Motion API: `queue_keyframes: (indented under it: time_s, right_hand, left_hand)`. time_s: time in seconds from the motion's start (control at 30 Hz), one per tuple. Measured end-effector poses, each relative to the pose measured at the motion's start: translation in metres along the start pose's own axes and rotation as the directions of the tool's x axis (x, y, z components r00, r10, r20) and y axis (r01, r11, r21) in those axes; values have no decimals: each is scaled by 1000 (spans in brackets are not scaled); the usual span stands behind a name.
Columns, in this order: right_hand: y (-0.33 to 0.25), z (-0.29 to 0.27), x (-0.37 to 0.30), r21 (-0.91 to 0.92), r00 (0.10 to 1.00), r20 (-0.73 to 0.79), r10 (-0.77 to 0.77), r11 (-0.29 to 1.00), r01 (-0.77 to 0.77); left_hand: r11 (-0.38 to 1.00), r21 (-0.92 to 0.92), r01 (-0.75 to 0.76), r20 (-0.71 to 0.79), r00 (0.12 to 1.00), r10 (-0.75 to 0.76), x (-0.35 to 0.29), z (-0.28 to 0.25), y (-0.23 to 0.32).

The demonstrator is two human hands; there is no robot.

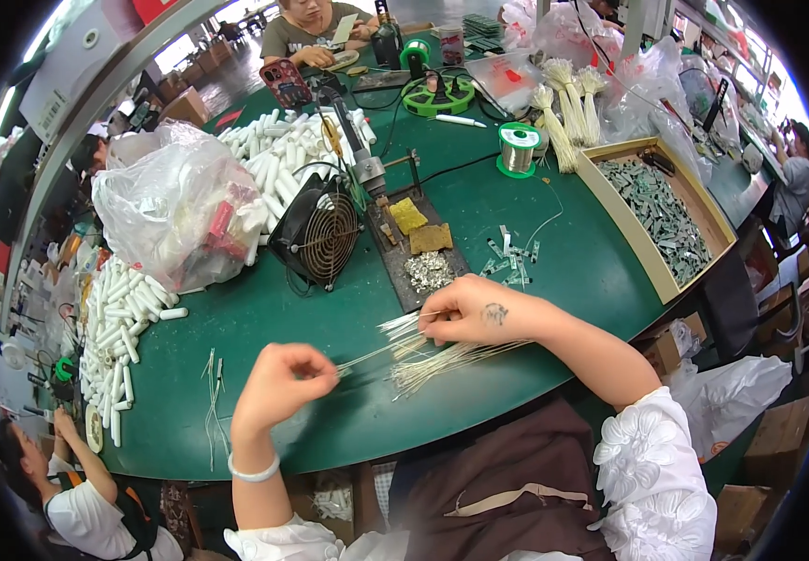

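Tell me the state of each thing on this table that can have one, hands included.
Left hand, thumb and fingertips pinched on a thin wire.
Right hand, fingers bent over the wire bundle, grip partly hidden.
Wire bundle, loose, ends fanned out.
Cardboard box, open, well filled with small boards.
Wire spool, standing upright, wound.
Fan, standing; whether it runs, I can't tell.
Plastic bag, bulging.
White tubes, heaped loosely.

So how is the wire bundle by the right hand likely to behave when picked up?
The wire bundle would probably flex, since its strands are long and thin, though their fairly straight lie hints at some springiness. It may also splay or shed strands when lifted: the ends fan loosely across the table.
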State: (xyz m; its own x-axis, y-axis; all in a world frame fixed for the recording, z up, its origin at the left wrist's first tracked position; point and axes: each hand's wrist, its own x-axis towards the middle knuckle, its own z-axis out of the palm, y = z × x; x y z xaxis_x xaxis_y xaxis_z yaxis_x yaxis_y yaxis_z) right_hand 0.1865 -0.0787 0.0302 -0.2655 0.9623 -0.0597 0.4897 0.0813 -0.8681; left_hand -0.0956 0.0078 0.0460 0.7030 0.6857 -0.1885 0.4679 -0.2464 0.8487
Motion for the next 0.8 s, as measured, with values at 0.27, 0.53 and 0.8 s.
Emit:
queue_keyframes:
  time_s: [0.27,0.53,0.8]
  right_hand:
    - [10,-7,-2,-47,1000,1,6,999,-6]
    - [2,-1,-2,-35,996,-93,1,999,-5]
    - [-4,3,-4,-65,937,-338,-91,995,73]
  left_hand:
    - [967,170,191,25,980,-198,-35,-22,-12]
    - [986,-110,-129,-47,991,125,37,45,27]
    - [908,-417,33,-17,999,-44,63,58,25]
